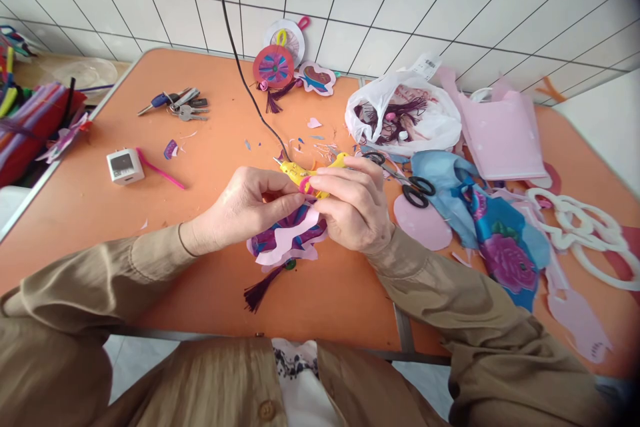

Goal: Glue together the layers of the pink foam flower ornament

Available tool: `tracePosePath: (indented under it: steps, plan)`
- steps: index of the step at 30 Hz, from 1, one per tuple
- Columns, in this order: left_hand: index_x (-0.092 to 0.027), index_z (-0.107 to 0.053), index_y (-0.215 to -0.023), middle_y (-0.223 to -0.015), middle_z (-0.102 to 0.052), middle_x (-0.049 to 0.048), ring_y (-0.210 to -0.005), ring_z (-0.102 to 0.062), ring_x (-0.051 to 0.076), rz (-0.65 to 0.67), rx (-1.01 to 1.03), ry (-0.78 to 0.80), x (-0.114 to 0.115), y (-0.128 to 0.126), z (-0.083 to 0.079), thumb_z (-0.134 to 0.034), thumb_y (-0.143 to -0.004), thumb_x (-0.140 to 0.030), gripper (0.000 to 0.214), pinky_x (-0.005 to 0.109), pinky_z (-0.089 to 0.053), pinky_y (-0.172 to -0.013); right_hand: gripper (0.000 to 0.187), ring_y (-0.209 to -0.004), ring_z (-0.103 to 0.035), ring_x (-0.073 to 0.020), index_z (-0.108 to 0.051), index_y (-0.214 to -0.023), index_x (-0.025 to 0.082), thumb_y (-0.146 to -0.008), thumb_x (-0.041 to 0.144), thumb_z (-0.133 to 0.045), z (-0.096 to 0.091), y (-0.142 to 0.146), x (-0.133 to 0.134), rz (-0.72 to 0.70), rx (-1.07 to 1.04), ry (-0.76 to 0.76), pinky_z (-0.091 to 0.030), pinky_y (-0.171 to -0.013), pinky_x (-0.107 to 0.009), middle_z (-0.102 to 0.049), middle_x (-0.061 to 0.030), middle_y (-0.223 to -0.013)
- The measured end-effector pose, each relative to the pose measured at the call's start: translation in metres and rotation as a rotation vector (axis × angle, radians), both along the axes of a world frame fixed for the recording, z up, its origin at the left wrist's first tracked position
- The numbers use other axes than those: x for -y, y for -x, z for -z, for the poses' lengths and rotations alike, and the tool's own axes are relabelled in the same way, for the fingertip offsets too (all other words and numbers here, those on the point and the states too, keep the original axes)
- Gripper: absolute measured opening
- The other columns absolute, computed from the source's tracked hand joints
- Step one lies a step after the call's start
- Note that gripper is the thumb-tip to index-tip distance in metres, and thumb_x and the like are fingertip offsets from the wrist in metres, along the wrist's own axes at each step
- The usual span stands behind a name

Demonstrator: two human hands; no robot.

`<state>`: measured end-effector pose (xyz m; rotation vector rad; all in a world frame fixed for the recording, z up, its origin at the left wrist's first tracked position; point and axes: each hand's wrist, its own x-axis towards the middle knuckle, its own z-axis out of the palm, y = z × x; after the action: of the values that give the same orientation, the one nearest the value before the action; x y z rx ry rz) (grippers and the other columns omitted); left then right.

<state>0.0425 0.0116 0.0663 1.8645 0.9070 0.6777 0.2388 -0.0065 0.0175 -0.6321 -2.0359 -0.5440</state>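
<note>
Both my hands meet over the middle of the table, at the top edge of a purple and blue fabric ornament [260,241] with wavy pink paper edging and a dark purple tassel [263,289]. My left hand [250,203] pinches that edge between thumb and forefinger. From the other side my right hand [355,207] has closed fingers on it, beside a small bright pink loop [305,185]. Just behind the fingers is a yellow glue gun [294,171], its nozzle pointing left. Whether the right fingers touch the gun, I cannot tell. Fingers partly hide the ornament's top.
A black cord [235,53] runs up from the glue gun. Black-handled scissors [417,191], a white bag [360,113] of tassels, and blue floral fabric [507,247] lie right. Finished-looking ornaments [273,67] rest by the tiled wall. Keys [185,105] and a white charger [125,167] are left.
</note>
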Motion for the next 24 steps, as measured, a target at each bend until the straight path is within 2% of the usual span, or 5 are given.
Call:
tracePosePath:
  steps: [6,11,16,24]
  plan:
    - [-0.013,-0.059,-0.059,-0.054,-0.054,-0.0005,-0.049,-0.045,0.007,-0.005,0.024,0.024,-0.001,-0.001,0.0,-0.058,-0.082,-0.024,0.026,0.018,-0.04,-0.045,0.011,-0.105,-0.064,-0.0173,-0.055,-0.083,0.019,-0.089,0.01,-0.052,0.0,0.0,0.0,-0.005,0.014,0.006,-0.049,-0.094,-0.042,-0.068,-0.0043,-0.106]
    - [-0.012,-0.057,-0.058,-0.053,-0.051,-0.0008,-0.048,-0.043,0.007,-0.051,0.022,0.053,-0.004,0.001,0.0,-0.058,-0.082,-0.026,0.028,0.018,-0.036,-0.042,0.009,-0.104,-0.065,-0.0196,-0.056,-0.084,0.019,-0.089,0.012,-0.052,-0.002,-0.001,0.0,-0.02,-0.006,-0.01,-0.049,-0.093,-0.044,-0.069,-0.0064,-0.108]
    - [-0.012,-0.058,-0.059,-0.054,-0.051,-0.0006,-0.048,-0.044,0.007,-0.06,0.043,0.064,-0.004,0.001,0.002,-0.06,-0.082,-0.028,0.028,0.018,-0.035,-0.041,0.01,-0.101,-0.066,-0.0177,-0.058,-0.084,0.021,-0.088,0.012,-0.056,-0.005,0.0,0.0,0.0,0.016,0.011,-0.049,-0.093,-0.041,-0.071,-0.0033,-0.106]
    - [-0.012,-0.06,-0.062,-0.053,-0.05,-0.0021,-0.045,-0.041,0.006,-0.043,0.108,0.134,-0.004,-0.001,0.007,-0.064,-0.081,-0.033,0.029,0.018,-0.031,-0.04,0.011,-0.099,-0.067,-0.0186,-0.06,-0.097,0.02,-0.087,0.016,-0.059,-0.01,0.004,0.003,0.019,-0.037,0.069,-0.052,-0.091,-0.04,-0.072,-0.0058,-0.099]
